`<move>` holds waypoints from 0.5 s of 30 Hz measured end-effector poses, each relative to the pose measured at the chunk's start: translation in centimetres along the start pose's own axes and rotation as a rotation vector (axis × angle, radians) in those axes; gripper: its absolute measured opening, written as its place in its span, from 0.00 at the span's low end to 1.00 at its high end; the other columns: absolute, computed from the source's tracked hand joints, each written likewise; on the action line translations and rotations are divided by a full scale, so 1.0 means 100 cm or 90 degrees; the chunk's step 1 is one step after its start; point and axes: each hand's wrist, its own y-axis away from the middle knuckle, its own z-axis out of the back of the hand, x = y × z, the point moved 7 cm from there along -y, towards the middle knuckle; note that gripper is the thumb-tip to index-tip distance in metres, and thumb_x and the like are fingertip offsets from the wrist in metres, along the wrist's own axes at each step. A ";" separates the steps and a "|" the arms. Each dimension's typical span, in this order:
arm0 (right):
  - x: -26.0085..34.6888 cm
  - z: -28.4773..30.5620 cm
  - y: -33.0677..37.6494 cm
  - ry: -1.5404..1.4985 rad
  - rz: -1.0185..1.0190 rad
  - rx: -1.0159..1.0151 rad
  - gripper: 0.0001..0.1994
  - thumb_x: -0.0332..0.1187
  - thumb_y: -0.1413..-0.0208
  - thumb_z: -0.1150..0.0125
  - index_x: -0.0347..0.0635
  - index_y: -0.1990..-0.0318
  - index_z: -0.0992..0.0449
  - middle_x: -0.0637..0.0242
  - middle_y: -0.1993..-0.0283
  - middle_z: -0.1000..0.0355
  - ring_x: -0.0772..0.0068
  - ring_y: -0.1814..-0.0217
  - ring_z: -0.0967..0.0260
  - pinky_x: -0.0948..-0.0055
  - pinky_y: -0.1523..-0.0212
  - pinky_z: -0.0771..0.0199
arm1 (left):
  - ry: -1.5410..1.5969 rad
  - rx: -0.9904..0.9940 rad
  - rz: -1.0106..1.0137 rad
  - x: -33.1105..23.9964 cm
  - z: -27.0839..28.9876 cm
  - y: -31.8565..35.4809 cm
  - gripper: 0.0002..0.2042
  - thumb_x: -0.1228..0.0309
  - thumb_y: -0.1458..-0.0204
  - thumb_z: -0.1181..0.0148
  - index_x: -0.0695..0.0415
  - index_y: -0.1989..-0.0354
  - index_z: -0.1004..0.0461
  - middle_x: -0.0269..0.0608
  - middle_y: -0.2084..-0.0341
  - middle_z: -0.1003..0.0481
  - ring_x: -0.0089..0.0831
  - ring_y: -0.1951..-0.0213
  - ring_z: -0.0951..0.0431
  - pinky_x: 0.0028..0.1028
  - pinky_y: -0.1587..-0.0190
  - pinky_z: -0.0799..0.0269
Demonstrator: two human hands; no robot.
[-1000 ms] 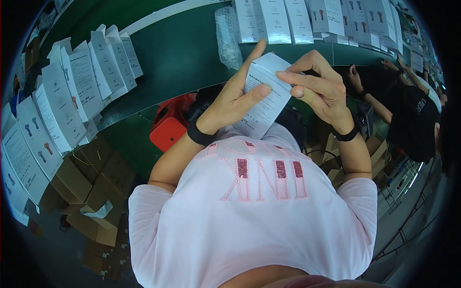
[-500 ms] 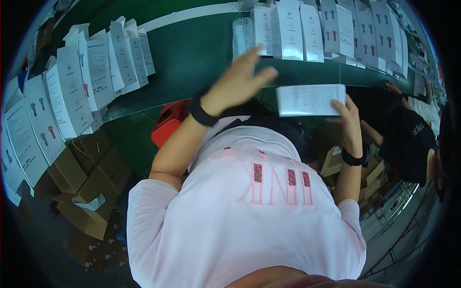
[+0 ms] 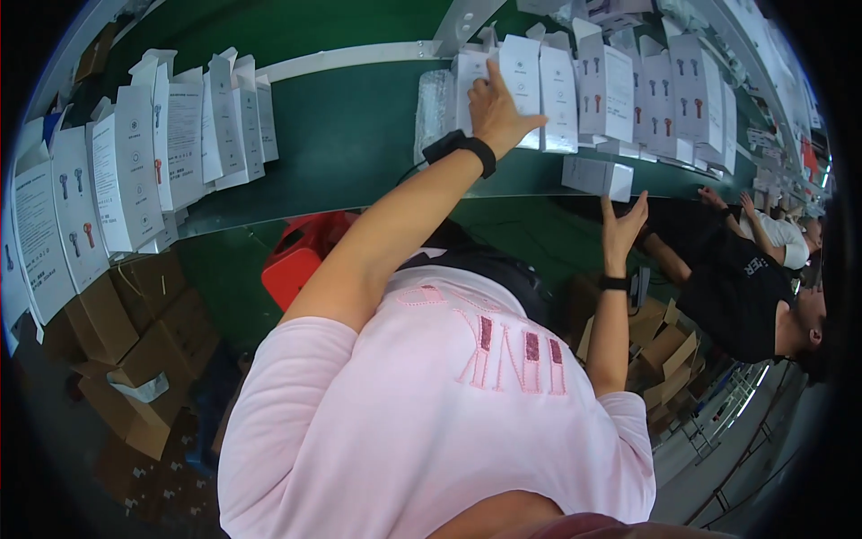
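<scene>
White box (image 3: 588, 174), one, lies by right hand (image 3: 620, 235), fingers (image 3: 638, 210) spread; left hand's (image 3: 498, 117) likewise.

White boxes (image 3: 126, 184): tiny print (image 3: 45, 247) (illegible); pink shirt (image 3: 395, 422): large letters (image 3: 532, 349).

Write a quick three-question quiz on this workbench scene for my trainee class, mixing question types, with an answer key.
1. Multiple choice: what is the right hand nearest to?
A) the red plastic item
B) the white box lying on its side
C) the brown cartons at lower left
2. True or false: the left hand is clenched in a fist.
3. Fill in: the bubble wrap lies at the ____ end of the right-hand row of upright white boxes.

Key:
1. B
2. False; its fingers are extended.
3. left
</scene>
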 end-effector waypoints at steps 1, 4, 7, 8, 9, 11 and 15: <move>0.005 0.005 0.002 -0.025 0.025 0.009 0.42 0.42 0.49 0.32 0.30 0.33 0.48 0.44 0.35 0.44 0.48 0.35 0.44 0.63 0.34 0.45 | 0.001 0.002 0.039 0.006 -0.004 -0.003 0.63 0.54 0.69 0.24 0.72 0.33 0.67 0.66 0.50 0.39 0.55 0.48 0.39 0.41 0.41 0.43; 0.072 0.029 0.009 -0.104 0.087 0.020 0.34 0.34 0.46 0.35 0.35 0.34 0.43 0.53 0.37 0.42 0.56 0.38 0.40 0.64 0.37 0.41 | 0.126 -0.034 0.074 0.013 0.007 -0.001 0.62 0.62 0.69 0.27 0.70 0.32 0.69 0.68 0.50 0.38 0.60 0.47 0.37 0.43 0.40 0.41; 0.133 0.049 0.008 -0.200 0.099 0.033 0.31 0.29 0.45 0.37 0.38 0.34 0.42 0.55 0.36 0.42 0.60 0.36 0.41 0.64 0.36 0.41 | 0.280 -0.044 -0.030 -0.002 0.042 0.011 0.52 0.69 0.69 0.29 0.70 0.36 0.58 0.63 0.51 0.34 0.54 0.47 0.31 0.40 0.44 0.34; 0.154 0.053 0.007 -0.263 0.118 0.054 0.31 0.29 0.45 0.37 0.38 0.34 0.42 0.56 0.36 0.42 0.60 0.36 0.40 0.64 0.36 0.41 | 0.329 -0.001 -0.036 -0.006 0.055 0.022 0.47 0.70 0.68 0.30 0.68 0.39 0.53 0.60 0.49 0.34 0.50 0.46 0.31 0.38 0.44 0.33; 0.174 0.059 0.004 -0.325 0.136 0.076 0.31 0.29 0.45 0.37 0.38 0.34 0.42 0.57 0.36 0.41 0.60 0.36 0.39 0.64 0.36 0.40 | 0.344 0.032 -0.097 -0.006 0.069 0.033 0.47 0.72 0.66 0.32 0.67 0.36 0.54 0.57 0.47 0.34 0.46 0.44 0.32 0.36 0.42 0.36; 0.203 0.065 -0.002 -0.412 0.139 0.154 0.33 0.26 0.46 0.38 0.38 0.33 0.43 0.56 0.32 0.44 0.62 0.38 0.36 0.63 0.37 0.39 | 0.490 0.168 -0.117 -0.012 0.107 0.064 0.49 0.72 0.67 0.35 0.64 0.32 0.56 0.53 0.46 0.35 0.43 0.41 0.34 0.34 0.38 0.42; 0.266 0.069 -0.011 -0.673 0.260 0.280 0.39 0.30 0.48 0.37 0.36 0.31 0.50 0.54 0.30 0.46 0.60 0.36 0.38 0.63 0.35 0.41 | 0.660 0.375 -0.002 -0.005 0.159 0.120 0.53 0.70 0.71 0.37 0.60 0.30 0.58 0.49 0.42 0.39 0.38 0.36 0.41 0.31 0.33 0.54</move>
